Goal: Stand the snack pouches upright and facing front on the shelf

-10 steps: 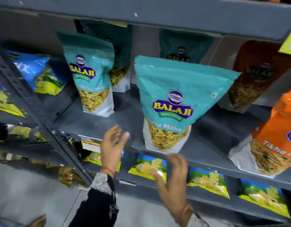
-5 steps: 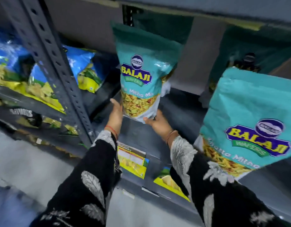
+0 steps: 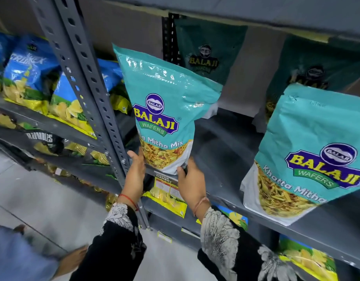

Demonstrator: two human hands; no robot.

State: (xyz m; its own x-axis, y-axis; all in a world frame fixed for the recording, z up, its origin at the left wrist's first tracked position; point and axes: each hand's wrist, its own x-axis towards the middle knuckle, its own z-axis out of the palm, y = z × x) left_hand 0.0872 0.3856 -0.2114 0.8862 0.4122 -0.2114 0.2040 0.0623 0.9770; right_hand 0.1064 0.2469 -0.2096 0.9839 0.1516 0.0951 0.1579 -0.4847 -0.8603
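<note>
A teal Balaji Khatta Mitha Mix pouch [image 3: 164,110] stands upright at the front left of the grey shelf [image 3: 225,151], label facing me. My left hand [image 3: 134,175] grips its lower left corner. My right hand [image 3: 190,183] grips its lower right corner. A second teal pouch [image 3: 313,151] stands at the shelf's front right, label forward, leaning a little. Two dark green Balaji pouches [image 3: 207,55] [image 3: 317,69] stand behind in shadow against the back wall.
A perforated grey upright post [image 3: 89,94] stands just left of the held pouch. Blue and yellow chip bags [image 3: 33,74] fill the neighbouring shelves on the left. Yellow bags [image 3: 167,197] lie on the lower shelf. A price tag [image 3: 164,182] hangs on the shelf edge.
My hands left the right teal pouch, reached left and took hold of the left teal pouch by its bottom corners. It now sits nearer the shelf's front edge.
</note>
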